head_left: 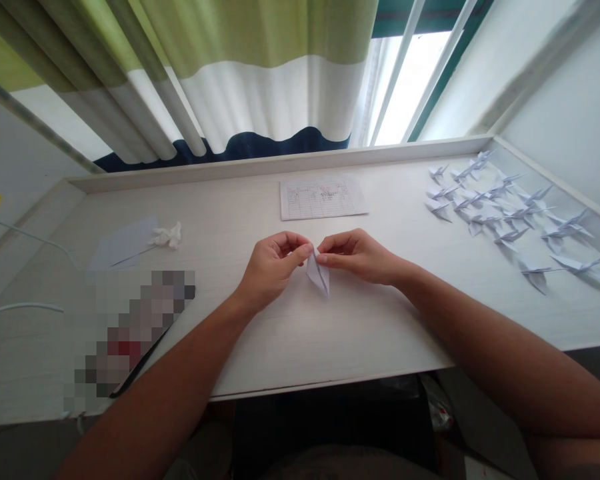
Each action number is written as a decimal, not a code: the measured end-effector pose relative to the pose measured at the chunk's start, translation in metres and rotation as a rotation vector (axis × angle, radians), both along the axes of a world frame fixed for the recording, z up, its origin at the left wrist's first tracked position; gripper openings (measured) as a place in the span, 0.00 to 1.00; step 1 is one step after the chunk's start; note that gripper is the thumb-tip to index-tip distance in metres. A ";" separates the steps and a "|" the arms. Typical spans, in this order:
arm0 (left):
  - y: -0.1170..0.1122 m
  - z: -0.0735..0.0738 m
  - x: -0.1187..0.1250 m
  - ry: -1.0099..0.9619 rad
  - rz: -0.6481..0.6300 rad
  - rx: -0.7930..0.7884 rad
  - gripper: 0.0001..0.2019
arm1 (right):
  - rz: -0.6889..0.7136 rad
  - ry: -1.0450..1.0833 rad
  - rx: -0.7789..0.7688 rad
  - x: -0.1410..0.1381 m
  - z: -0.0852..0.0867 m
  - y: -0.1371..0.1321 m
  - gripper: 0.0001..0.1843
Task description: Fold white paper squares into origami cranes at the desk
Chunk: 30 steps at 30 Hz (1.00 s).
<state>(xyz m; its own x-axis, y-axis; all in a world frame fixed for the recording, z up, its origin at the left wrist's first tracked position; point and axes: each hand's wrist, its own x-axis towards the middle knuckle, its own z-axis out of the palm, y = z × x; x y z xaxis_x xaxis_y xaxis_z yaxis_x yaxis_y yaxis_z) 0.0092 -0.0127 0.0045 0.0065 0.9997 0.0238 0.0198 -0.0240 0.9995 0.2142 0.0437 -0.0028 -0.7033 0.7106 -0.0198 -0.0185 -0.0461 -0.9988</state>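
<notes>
A small folded piece of white paper, narrow and kite-shaped, is held up near the middle of the desk with its point hanging down. My left hand pinches its upper end between thumb and fingers. From the other side, my right hand grips the upper right edge, also with thumb and fingertips. The fingertips of both hands almost meet and cover the top of the paper. Many folded paper cranes lie grouped on the right side of the desk.
Behind my hands lies a printed form with handwriting. To the left are flat paper sheets, a crumpled tissue and a blurred-out dark-edged device. White cables reach in from the left. A raised rim borders the desk's back, below curtains.
</notes>
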 end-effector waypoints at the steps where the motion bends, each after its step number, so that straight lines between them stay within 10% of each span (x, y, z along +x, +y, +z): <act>1: 0.001 0.000 0.000 0.005 0.009 -0.004 0.10 | 0.002 -0.006 -0.006 -0.001 0.000 0.000 0.17; 22: 0.006 -0.005 -0.009 0.257 -0.022 0.081 0.14 | -0.122 -0.146 0.256 0.000 -0.008 -0.001 0.10; 30: 0.007 -0.007 -0.008 0.172 0.071 0.130 0.14 | -0.102 -0.114 0.037 -0.001 0.000 -0.002 0.22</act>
